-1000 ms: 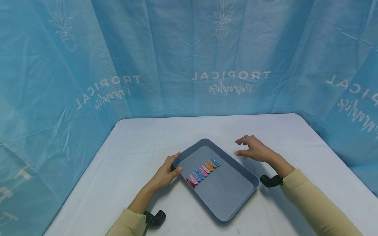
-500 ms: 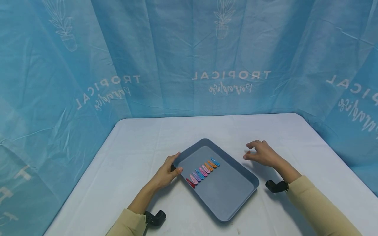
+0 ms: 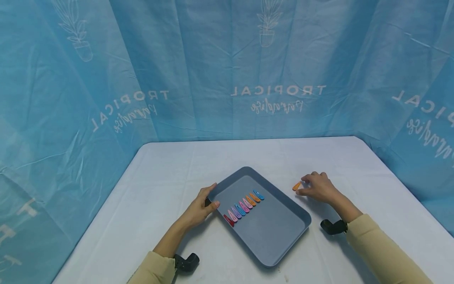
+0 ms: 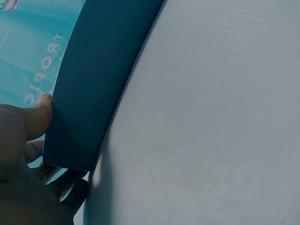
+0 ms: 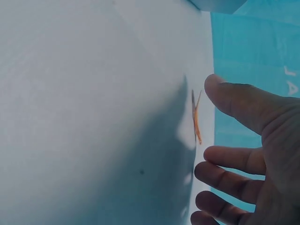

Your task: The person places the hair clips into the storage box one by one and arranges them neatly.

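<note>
My left hand [image 3: 198,208] grips the grey tray [image 3: 283,240] at its left corner, thumb over the rim. In the left wrist view the thumb lies against the tray wall [image 4: 93,93], with the other fingers around the outer side. A slanting row of several snap hair clips [image 3: 242,207] in red, pink, purple, blue and orange lies in the tray. Right of the tray, an orange hair clip [image 3: 296,185] lies on the white cloth. My right hand [image 3: 319,188] is just beside it, thumb and fingers spread apart. The right wrist view shows this clip [image 5: 196,119] untouched.
A white cloth covers the table [image 3: 170,169]. Blue printed curtains [image 3: 213,71] hang behind and at both sides. Black wrist cameras [image 3: 333,227] sit on both wrists.
My right hand has moved right, away from the tray, and slightly nearer to me. The orange clip beside its fingertips has come into view. My left hand and the tray have stayed still.
</note>
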`<state>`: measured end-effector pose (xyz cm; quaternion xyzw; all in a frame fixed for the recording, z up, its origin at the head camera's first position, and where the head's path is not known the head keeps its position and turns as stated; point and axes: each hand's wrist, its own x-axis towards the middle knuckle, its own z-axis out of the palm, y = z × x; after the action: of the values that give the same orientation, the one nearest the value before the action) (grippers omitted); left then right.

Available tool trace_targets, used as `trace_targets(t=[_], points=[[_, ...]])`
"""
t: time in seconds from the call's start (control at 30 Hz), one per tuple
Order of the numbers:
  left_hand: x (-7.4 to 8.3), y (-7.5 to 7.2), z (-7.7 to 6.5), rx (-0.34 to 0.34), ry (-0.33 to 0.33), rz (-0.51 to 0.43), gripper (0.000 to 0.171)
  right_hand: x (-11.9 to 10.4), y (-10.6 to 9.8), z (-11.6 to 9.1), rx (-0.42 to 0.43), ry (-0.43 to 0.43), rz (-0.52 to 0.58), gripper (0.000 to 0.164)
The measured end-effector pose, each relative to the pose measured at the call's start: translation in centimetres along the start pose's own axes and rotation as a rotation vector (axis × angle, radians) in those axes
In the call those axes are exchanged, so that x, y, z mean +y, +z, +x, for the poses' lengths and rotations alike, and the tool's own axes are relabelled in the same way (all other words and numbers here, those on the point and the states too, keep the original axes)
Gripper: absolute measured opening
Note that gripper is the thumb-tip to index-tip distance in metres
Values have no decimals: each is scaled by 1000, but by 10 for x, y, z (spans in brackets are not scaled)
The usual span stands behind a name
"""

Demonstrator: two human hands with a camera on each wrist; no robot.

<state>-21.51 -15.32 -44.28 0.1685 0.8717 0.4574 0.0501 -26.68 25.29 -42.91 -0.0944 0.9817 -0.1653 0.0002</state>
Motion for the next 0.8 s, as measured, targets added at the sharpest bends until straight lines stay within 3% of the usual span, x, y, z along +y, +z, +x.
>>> trace_targets(t=[0.27, 0.8], points=[[0, -1, 0, -10, 5, -4, 66, 0, 6, 2, -7, 39, 1, 55], [-1, 0, 1, -5, 6, -14, 66, 3, 12, 11, -10, 4, 19, 61]])
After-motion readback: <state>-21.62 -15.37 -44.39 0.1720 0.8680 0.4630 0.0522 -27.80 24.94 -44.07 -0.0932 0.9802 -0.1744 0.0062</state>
